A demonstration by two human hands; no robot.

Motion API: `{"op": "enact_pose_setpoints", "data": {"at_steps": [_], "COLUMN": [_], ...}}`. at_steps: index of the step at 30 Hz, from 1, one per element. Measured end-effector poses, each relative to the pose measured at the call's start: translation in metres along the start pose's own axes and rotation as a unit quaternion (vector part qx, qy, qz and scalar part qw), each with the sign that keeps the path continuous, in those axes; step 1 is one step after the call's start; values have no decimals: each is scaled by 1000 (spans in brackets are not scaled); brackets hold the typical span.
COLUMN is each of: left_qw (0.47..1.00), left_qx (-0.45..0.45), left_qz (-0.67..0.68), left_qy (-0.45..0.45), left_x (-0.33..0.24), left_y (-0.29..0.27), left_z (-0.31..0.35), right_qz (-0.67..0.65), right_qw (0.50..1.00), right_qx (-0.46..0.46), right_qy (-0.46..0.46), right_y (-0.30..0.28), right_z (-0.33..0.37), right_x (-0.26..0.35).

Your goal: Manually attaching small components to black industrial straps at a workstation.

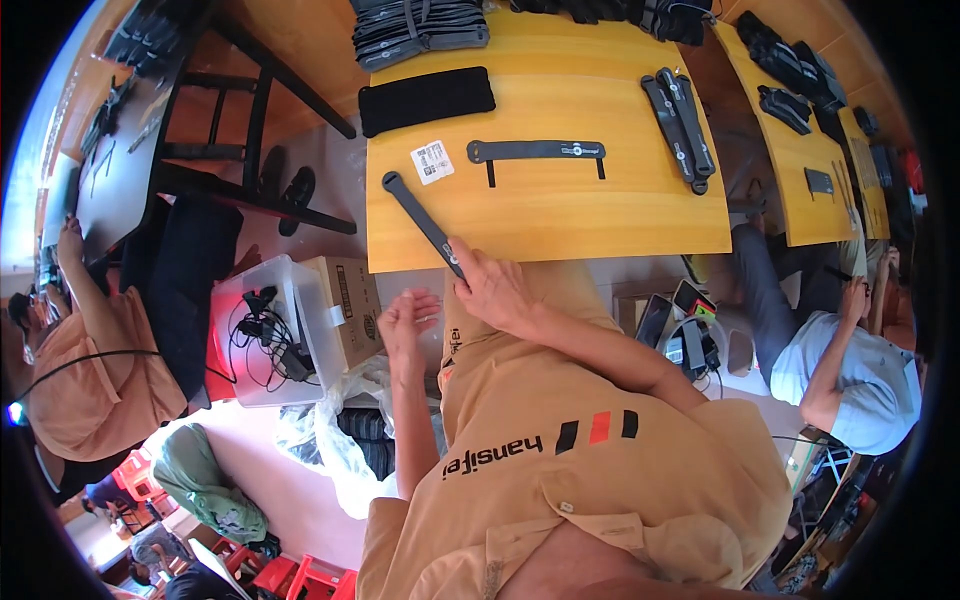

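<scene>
Right hand [493, 290] pinches near end of long flat black strap [422, 221] at near edge of yellow wooden table [560, 215]. Left hand [408, 318] empty, fingers loosely curled, off table. Finished-looking black strap with two tabs [537, 151] lies farther; stacked straps [420, 28] at far edge. Looks early-mid.

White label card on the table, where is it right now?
In the head view the white label card lies flat on the left part of the wooden table, just below the black rectangular pad, between the diagonal black strap and the horizontal strap.
</scene>
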State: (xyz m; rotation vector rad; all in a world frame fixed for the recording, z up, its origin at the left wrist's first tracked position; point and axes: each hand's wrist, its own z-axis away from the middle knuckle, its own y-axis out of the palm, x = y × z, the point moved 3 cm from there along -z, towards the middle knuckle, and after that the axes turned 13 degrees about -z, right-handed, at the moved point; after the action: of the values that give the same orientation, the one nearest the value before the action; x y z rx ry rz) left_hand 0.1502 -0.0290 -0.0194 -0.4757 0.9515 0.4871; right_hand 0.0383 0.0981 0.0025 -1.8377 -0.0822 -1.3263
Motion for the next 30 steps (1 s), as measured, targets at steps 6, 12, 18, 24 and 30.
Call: {"op": "enact_pose_setpoints", "data": {"at_steps": [6,12,18,24,30], "left_qw": [967,955,967,970,973], "left_qx": [153,178,169,169,179], "left_qz": [202,235,182,162,141], "left_qy": [-12,23,51,60,40], "left_x": [-18,-67,-85,-85,-83], "left_y": [48,58,69,77,83], "left_z": [10,21,27,28,28], "right_qz": [-303,-322,-240,-245,-244], "right_qw": [944,945,961,959,954], "right_qx": [108,61,21,49,65], "right_qy": [77,-1,-136,-137,-159], "right_y": [-35,-93,-116,-124,-128], "right_z": [4,13,18,17,14], "right_x": [14,28,36,32,24]}}
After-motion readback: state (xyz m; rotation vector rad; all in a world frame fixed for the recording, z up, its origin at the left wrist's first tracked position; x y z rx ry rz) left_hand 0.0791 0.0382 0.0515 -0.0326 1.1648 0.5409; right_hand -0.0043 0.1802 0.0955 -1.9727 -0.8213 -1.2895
